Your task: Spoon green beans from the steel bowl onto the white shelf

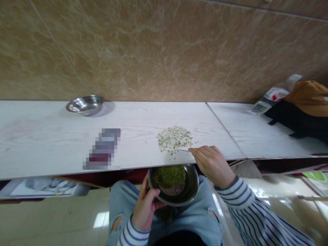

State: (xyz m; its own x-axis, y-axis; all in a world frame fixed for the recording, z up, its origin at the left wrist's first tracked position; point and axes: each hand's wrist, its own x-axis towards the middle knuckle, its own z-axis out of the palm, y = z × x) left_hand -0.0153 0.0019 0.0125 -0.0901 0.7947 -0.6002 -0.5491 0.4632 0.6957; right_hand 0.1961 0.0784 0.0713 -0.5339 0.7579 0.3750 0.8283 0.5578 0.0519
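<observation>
My left hand [148, 204] grips the left rim of a stainless steel bowl [195, 186], thumb on the edge and fingers underneath. Small green beans [171, 176], like mung beans, lie in the bowl, which is held over my lap just below the table edge. On the white table, a pile of white rice mixed with green beans [175, 138] is spread out. My right hand [208, 160] is closed on a slim metal utensil [183, 150] whose tip touches the pile's near edge. Its exact kind is too small to make out.
A second steel bowl [85, 105] stands by the wall on the left. A pixelated flat object [104, 148] lies left of the pile. At the right are a plastic bottle [274, 95] and a brown-and-black bag or cloth [307, 106]. An open drawer [46, 188] sits under the table.
</observation>
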